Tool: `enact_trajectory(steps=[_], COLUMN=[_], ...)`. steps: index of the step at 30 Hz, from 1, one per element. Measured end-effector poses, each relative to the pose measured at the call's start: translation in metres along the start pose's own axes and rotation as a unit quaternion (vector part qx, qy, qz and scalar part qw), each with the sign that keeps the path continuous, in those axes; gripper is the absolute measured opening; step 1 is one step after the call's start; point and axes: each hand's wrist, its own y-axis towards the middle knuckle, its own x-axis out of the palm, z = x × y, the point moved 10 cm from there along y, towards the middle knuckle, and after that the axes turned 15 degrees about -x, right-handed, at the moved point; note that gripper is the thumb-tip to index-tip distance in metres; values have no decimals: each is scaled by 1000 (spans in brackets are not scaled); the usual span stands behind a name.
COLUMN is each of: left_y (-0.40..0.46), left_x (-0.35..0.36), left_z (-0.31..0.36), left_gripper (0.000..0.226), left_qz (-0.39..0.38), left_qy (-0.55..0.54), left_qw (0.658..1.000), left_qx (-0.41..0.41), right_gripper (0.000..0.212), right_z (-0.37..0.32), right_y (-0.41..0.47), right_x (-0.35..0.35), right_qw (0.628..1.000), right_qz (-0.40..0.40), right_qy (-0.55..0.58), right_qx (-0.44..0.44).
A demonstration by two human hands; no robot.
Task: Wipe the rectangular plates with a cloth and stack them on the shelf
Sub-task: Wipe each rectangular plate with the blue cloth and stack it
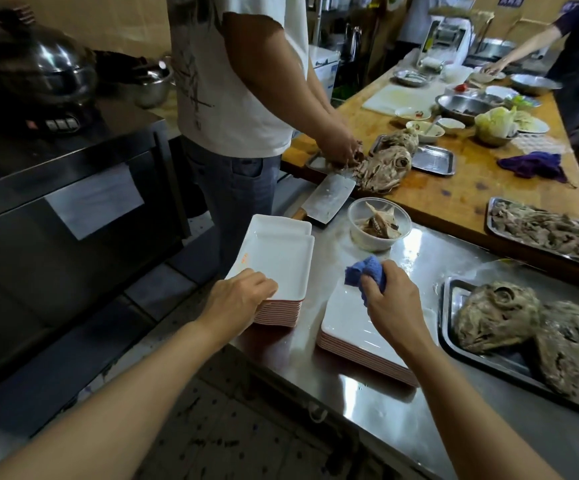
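Two hands over steel counter (419, 403): left hand (237, 299) grips top plate's edge on left stack (274, 268); right hand (393, 306) clutches blue cloth (366, 271) above right stack (346, 329); clear tub (379, 225) holds bones.

Glossy white glazed plates (281, 258) under left hand (237, 297), nubby blue cloth (367, 273) bunched in right hand (393, 306), brushed reflective steel counter (402, 410) beneath both, worn wooden table (461, 199) beyond

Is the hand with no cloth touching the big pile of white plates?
Touching. The head view shows the left hand resting on the near corner of the tall plate stack, fingers curled over the top plate's rim.
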Motion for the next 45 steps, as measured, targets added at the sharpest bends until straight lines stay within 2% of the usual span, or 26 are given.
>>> enact_trajectory(steps=[3, 7, 17, 21, 24, 27, 30, 32, 35, 38, 41, 43, 45], left_y=[4, 13, 28, 32, 38, 42, 41, 39, 35, 30, 23, 20, 19], left_x=[18, 38, 61, 63, 59, 47, 55, 76, 111, 136, 153, 159, 164], left_z=[-11, -21, -34, -34, -20, 14, 55, 71, 75, 69, 59, 54, 52], left_gripper=[17, 24, 48, 44, 41, 46, 43, 45, 51, 52, 42, 33, 27], left_qz=[-42, -82, -133, -151, -134, -70, -80, -125, -200, -247, -277, -280, -279], left_qy=[8, 23, 43, 54, 61, -19, -81, -96, -81, -60, -53, -60, -73], left_qw=[999, 995, 988, 983, 984, 994, 992, 986, 971, 954, 938, 932, 929], left_qx=[-27, -50, -71, -84, -100, -88, -48, -50, -107, -156, -204, -224, -231], right_gripper=[7, 7, 10, 7, 7, 8, 5, 11, 20, 23, 32, 47, 52], right_z=[2, 6, 24, 30, 35, 43, 68, 85, 104, 118, 116, 115, 120], right_y=[-1, -1, -3, -4, -6, -9, -20, -30, -41, -47, -51, -56, -63], right_x=[-1, -1, 5, 6, 1, -13, -23, -26, -18, -1, 18, 15, 0], right_qw=[1000, 1000, 1000, 1000, 1000, 998, 989, 977, 956, 945, 938, 951, 966], right_qz=[4, 2, -9, -9, -4, -3, -28, -53, -116, -170, -219, -193, -139], right_qy=[-2, 4, 8, 1, -7, -61, -127, -181, -252, -270, -269, -241, -211], right_qx=[-3, 5, 26, 26, 29, 28, 75, 100, 93, 78, 25, 29, 57])
